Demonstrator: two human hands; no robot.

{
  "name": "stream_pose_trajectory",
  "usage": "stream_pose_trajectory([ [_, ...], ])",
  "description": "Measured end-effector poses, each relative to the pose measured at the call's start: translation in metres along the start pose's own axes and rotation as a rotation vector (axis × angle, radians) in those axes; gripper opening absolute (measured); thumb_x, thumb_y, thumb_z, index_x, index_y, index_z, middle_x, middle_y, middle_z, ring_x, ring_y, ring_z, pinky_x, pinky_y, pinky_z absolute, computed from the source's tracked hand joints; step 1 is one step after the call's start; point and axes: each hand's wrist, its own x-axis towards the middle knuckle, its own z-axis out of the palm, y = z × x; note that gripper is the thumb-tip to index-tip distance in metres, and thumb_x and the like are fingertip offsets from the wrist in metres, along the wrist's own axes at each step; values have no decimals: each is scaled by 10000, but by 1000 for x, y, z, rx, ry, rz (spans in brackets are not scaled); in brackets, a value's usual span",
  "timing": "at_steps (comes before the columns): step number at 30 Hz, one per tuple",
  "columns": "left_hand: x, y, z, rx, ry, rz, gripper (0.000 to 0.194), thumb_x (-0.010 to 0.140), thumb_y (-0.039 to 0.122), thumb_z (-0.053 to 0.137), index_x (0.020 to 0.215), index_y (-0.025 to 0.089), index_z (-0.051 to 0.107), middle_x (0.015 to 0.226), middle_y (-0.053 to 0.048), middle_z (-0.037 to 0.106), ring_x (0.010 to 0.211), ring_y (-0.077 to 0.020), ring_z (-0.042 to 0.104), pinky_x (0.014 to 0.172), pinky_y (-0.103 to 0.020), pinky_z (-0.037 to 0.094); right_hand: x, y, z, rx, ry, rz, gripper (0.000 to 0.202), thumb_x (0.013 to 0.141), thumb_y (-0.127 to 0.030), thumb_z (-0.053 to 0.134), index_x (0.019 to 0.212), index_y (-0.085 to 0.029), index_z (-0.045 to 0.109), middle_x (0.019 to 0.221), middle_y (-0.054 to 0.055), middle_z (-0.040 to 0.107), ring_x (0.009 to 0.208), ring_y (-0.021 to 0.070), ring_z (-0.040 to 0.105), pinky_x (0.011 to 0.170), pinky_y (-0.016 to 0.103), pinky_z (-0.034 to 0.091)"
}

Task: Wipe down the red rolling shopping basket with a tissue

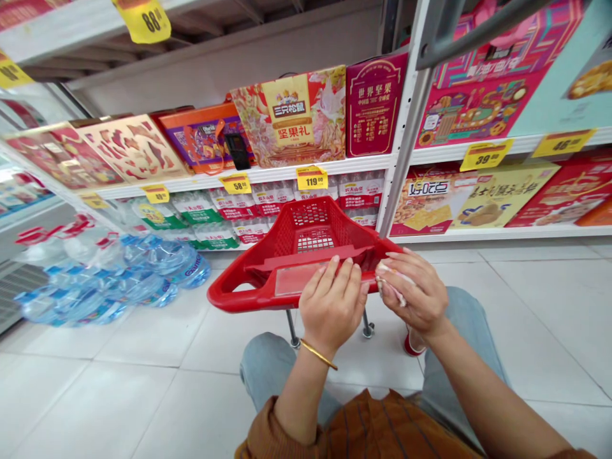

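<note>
A red plastic shopping cart (229,293) stands in front of me, its handle side towards my body. My left hand (332,299), with a gold bangle at the wrist, lies on the middle of the handle by a clear-covered panel (289,278). Its fingers are stretched out side by side and point away from me. At the handle's right end, my right hand (418,287) is closed around a crumpled white cloth (396,282) with faint coloured marks. The cloth touches or nearly touches the handle. My left thumb is mostly hidden.
Shelves with gift boxes (310,115) and yellow price tags (312,178) stand ahead. Packs of bottled water (210,236) fill the low shelf. Large water bottles (95,287) sit on the tiled floor (143,370) at left. A grey metal bar (478,29) crosses the upper right.
</note>
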Motion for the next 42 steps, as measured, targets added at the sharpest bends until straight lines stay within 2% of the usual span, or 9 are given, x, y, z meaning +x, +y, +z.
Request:
stream_pose_trajectory([
  [4, -1, -2, 1, -28, -10, -17, 294, 902, 305, 559, 1157, 209, 670, 1131, -49, 726, 1116, -247, 648, 951, -370, 435, -4, 10, -1, 67, 35, 102, 273, 806, -153, 640, 1058, -253, 666, 1037, 57, 709, 1023, 240, 672, 942, 484, 541],
  [8, 0, -3, -1, -43, -18, -34, 271, 901, 290, 563, 1130, 205, 680, 1123, -52, 729, 1117, -250, 647, 954, -368, 420, -7, 17, -1, 128, 99, 276, 222, 835, -142, 616, 1023, -235, 690, 1029, 71, 712, 995, 228, 678, 902, 443, 560],
  [12, 1, -2, -1, -20, -7, -39, 248, 896, 286, 570, 1096, 196, 685, 1109, -39, 734, 1100, -250, 654, 940, -366, 413, 0, 6, -1, 112, 117, 401, 175, 863, -173, 598, 994, -227, 701, 993, 73, 718, 977, 228, 682, 887, 428, 562],
  [18, -1, -1, -1, -13, -1, -29, 252, 900, 276, 556, 1102, 188, 678, 1106, -42, 735, 1089, -243, 659, 936, -365, 416, 12, -29, 2, 32, -27, 220, 290, 827, -161, 637, 1105, -238, 657, 1133, 83, 685, 1152, 272, 603, 1025, 524, 469],
  [23, -3, -3, -2, -31, 2, -23, 250, 892, 276, 567, 1101, 202, 683, 1102, -39, 737, 1104, -241, 654, 934, -357, 429, 13, -27, 7, -24, -36, 120, 237, 789, -171, 676, 1008, -261, 672, 969, 33, 717, 1029, 242, 652, 1012, 501, 481],
  [26, -3, -4, -2, -32, 16, -13, 243, 890, 279, 572, 1087, 199, 689, 1091, -38, 741, 1091, -241, 661, 926, -353, 430, 11, -16, 5, 14, -28, 145, 164, 801, -177, 662, 944, -255, 678, 927, 26, 714, 970, 224, 669, 1015, 502, 479],
  [32, -1, -3, -2, -19, 30, -13, 251, 892, 280, 552, 1087, 211, 693, 1063, -32, 749, 1076, -236, 667, 914, -347, 433, 2, 5, 1, 117, 48, 325, 127, 843, -181, 618, 936, -233, 687, 959, 56, 702, 966, 223, 668, 934, 461, 536],
  [36, -2, -4, -2, -18, 33, -22, 228, 883, 269, 569, 1057, 197, 698, 1072, -24, 747, 1080, -237, 667, 915, -351, 423, 3, 5, -4, 132, 57, 416, 134, 861, -167, 604, 945, -221, 694, 958, 69, 701, 954, 214, 669, 904, 426, 551],
  [42, -3, -4, -3, -28, 32, -39, 249, 890, 273, 557, 1092, 215, 691, 1056, -41, 750, 1075, -234, 669, 932, -350, 428, 10, -26, -2, 75, -28, 197, 227, 817, -162, 656, 1025, -251, 680, 1028, 57, 707, 1075, 244, 639, 998, 493, 497],
])
